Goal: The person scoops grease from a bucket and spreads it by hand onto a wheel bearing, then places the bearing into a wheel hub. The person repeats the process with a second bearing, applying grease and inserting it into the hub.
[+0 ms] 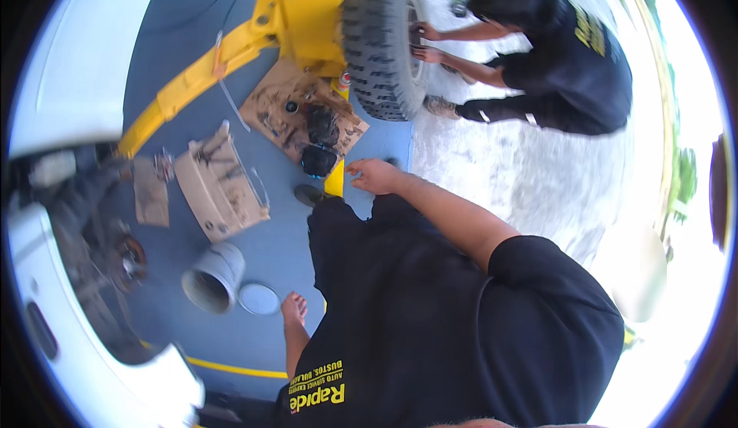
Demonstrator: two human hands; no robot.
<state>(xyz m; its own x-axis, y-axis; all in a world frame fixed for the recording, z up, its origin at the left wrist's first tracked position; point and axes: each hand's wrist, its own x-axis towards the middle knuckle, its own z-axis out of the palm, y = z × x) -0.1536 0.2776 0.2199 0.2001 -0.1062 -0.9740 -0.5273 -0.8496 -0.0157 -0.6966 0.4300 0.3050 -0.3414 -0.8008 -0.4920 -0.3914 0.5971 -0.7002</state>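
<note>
White vehicle: at the far left, with a rust-brown disc showing beside its panel.
Yellow beam: slants up toward the yellow bodywork.
Grey bucket: on the blue floor, its dark mouth visible.
Tan carton: above the bucket, with dark contents too blurred to name.
Round lid: flat on the floor, just beside the bucket.
Left hand: near the lid, apart from it, fingers loosely curled; whether they pinch anything cannot be told.
Cardboard sheet: stained dark, bearing two black parts, the lower one at its near edge.
Right hand: fingers loosely spread, reaching toward the lower black part without touching it.
Tyre: upright beside the yellow bodywork.
Co-worker: crouching at the right, both hands at the wheel's centre.
</note>
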